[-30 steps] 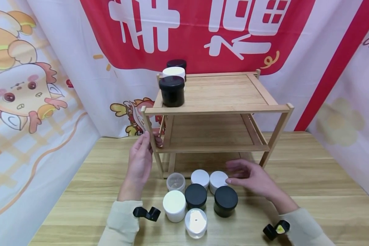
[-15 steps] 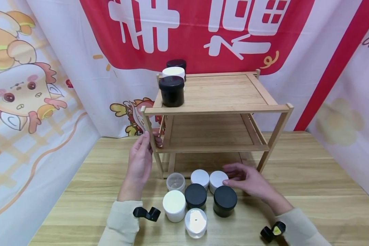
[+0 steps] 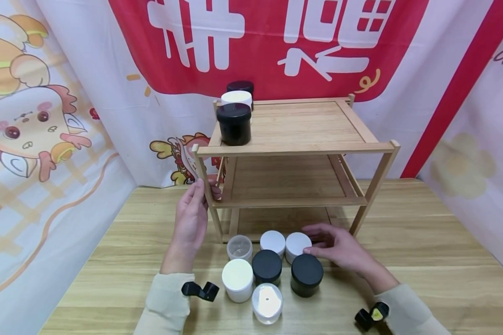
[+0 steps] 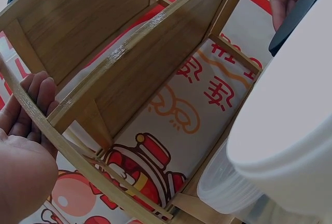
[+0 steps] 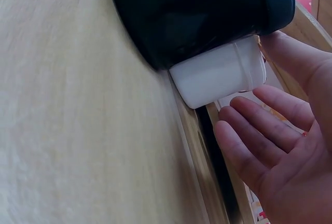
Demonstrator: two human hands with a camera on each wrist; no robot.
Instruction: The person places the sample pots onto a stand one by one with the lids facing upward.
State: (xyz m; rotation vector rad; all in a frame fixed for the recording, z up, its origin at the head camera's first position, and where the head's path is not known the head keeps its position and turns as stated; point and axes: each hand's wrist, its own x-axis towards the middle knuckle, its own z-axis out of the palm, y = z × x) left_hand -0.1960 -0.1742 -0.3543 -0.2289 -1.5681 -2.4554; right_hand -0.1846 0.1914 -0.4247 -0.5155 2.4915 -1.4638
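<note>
My left hand (image 3: 190, 216) grips the left front post of a wooden three-tier rack (image 3: 310, 123), its fingers curled behind the post in the left wrist view. Before the rack, my right hand (image 3: 341, 246) has thumb and forefinger around the lid of a small white jar (image 3: 297, 244); the other fingers (image 5: 249, 154) spread loosely beside it. A black jar (image 3: 307, 272) stands just in front and partly covers the white jar in the right wrist view. Another white jar (image 3: 272, 242) is close on its left.
Several more jars stand on the wood-grain table (image 3: 109, 279): a clear open one (image 3: 240, 247), a taller white one (image 3: 238, 279), a black one (image 3: 267, 266) and a clear-lidded one (image 3: 267, 302). On the rack's top left are a black jar (image 3: 234, 124) and others behind.
My right hand has moved left and slightly down, its thumb and forefinger coming in around the white jar's lid. The left hand stays on the post.
</note>
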